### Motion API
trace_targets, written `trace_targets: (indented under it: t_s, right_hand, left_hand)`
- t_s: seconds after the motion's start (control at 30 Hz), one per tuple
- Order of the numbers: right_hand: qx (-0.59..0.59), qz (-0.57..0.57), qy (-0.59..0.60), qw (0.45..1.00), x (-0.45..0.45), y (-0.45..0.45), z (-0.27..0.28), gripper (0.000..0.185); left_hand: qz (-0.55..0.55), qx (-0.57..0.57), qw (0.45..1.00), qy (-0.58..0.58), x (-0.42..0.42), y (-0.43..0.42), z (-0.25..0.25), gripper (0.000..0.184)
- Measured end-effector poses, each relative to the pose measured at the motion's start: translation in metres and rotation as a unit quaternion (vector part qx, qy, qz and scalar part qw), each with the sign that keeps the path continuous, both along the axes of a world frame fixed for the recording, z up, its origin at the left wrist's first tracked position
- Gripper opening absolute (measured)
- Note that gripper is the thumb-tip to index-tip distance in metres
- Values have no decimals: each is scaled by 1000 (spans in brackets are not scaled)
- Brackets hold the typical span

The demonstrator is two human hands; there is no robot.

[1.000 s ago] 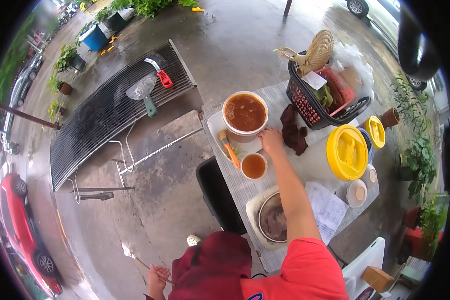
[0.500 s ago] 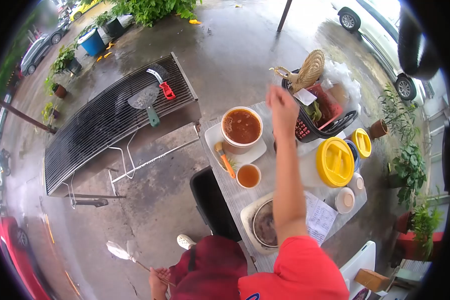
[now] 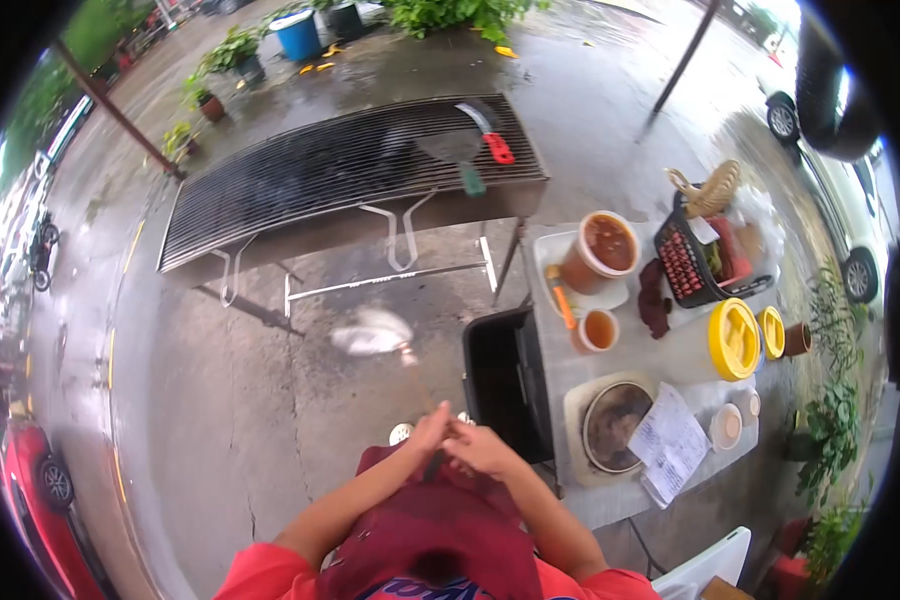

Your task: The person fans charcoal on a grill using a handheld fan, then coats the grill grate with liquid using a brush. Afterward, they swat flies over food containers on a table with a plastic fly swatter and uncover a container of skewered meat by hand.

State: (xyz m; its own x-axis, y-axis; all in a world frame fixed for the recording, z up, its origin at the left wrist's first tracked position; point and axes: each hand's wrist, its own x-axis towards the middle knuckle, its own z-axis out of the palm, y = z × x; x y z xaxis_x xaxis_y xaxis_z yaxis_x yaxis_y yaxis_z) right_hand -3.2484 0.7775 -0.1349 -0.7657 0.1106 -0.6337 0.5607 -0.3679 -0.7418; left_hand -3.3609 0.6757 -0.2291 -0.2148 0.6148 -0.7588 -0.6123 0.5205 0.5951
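Observation:
My left hand (image 3: 432, 428) is closed on a thin stick (image 3: 417, 380) in front of my apron. At the stick's far end is a pale, blurred bundle (image 3: 373, 333) over the concrete floor. Right beside it, my right hand (image 3: 478, 447) has its fingers bent in near the stick's lower end; whether they grip it is blurred. A long charcoal grill (image 3: 310, 170) stands ahead, with a scraper (image 3: 452, 150) and a red-handled brush (image 3: 497, 148) on its grate.
The table (image 3: 595, 505) at the right bears a tub of red-brown sauce (image 3: 610, 243), a cup (image 3: 598, 330), a brush with an orange handle (image 3: 565, 305), a basket (image 3: 682, 265), a yellow-lidded jar (image 3: 733, 340) and papers (image 3: 673, 440). A black bin (image 3: 500, 375) stands beside it.
My right hand has left the table and come down beside my left hand. The stick and its pale bundle have moved up and right. The view has turned toward the grill.

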Motion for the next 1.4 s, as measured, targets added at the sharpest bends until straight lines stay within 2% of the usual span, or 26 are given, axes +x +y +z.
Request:
trace_targets:
  t_s: [0.07,0.13,0.17,0.23,0.3,0.37,0.4,0.43,0.47,0.5,0.53,0.57,0.63,0.67,0.77,0.83,0.9,0.93,0.97,1.0,1.07,1.13,1.2,1.3,1.37,1.4]
  right_hand:
    - [69,-20,-45,996,-3,-14,-6,29]
    - [178,-36,-10,983,4,-35,-40,24]
    - [218,-4,-40,975,10,-43,-54,24]
    - [293,56,-100,949,30,-59,-83,25]
    - [433,121,-159,879,75,-85,-128,30]
    - [289,132,-385,867,89,-106,-121,33]
    - [292,109,-380,871,101,-119,-122,33]
    - [295,83,-374,875,114,-129,-123,33]
    - [298,53,-369,879,121,-136,-126,34]
    - [281,59,-345,894,123,-140,-129,34]
    - [266,50,-327,905,128,-142,-132,34]
    - [251,17,-321,913,140,-147,-125,34]
    - [289,7,-347,892,138,-154,-98,30]
    - [301,-13,-347,888,142,-155,-93,29]
    - [333,-62,-341,877,137,-157,-80,29]
    - [338,-100,-350,868,130,-164,-71,29]
    - [327,-135,-357,864,118,-174,-68,30]
    - [334,-132,-356,863,117,-177,-69,31]
    - [342,-118,-345,866,117,-179,-71,31]
    - [348,-95,-328,873,114,-183,-77,32]
    - [295,-94,-334,890,125,-190,-88,32]
    - [270,-71,-382,881,134,-194,-85,39]
    - [293,-101,-393,866,152,-206,-98,39]
    - [185,-194,-361,893,189,-218,-122,35]
    - [85,-235,-405,879,193,-214,-96,31]
    - [35,-258,-426,866,194,-211,-83,29]
  left_hand:
    - [-65,49,995,-60,-9,-8,1,62]
    - [-161,7,983,-88,-21,-26,1,68]
    - [-269,53,961,19,-33,-40,-2,67]
    - [-465,142,843,229,-62,-77,-25,67]
    - [-444,128,858,224,-88,-134,-70,57]
    - [-449,-5,858,249,-113,-199,-124,52]
    - [-475,-31,841,258,-130,-229,-144,52]
    - [-443,-47,866,228,-144,-268,-175,54]
    - [-406,-90,858,302,-156,-286,-137,52]
    - [-427,-145,841,299,-173,-318,-166,47]
    - [-361,-135,874,297,-181,-339,-157,40]
    - [-438,-252,838,204,-199,-353,-185,46]
    - [-331,-297,876,186,-209,-368,-172,45]
    - [-339,-392,850,89,-222,-370,-190,35]
    - [-533,-186,810,162,-228,-320,-191,30]
    - [-529,-155,822,145,-225,-279,-199,31]
    - [-519,-130,814,228,-213,-228,-231,27]
    - [-727,142,531,412,-223,-188,-215,28]
    - [-556,-66,776,292,-207,-165,-217,31]
    - [-589,-57,745,307,-193,-129,-178,35]
    - [-460,-35,843,275,-164,-94,-133,47]
    - [-489,-4,842,228,-150,-71,-99,55]
    - [-477,7,848,230,-132,-71,-67,48]
    - [-588,-37,775,228,-121,-86,-50,58]
    - [-643,28,758,108,-126,-128,-164,59]
    - [-655,0,742,139,-119,-141,-151,59]
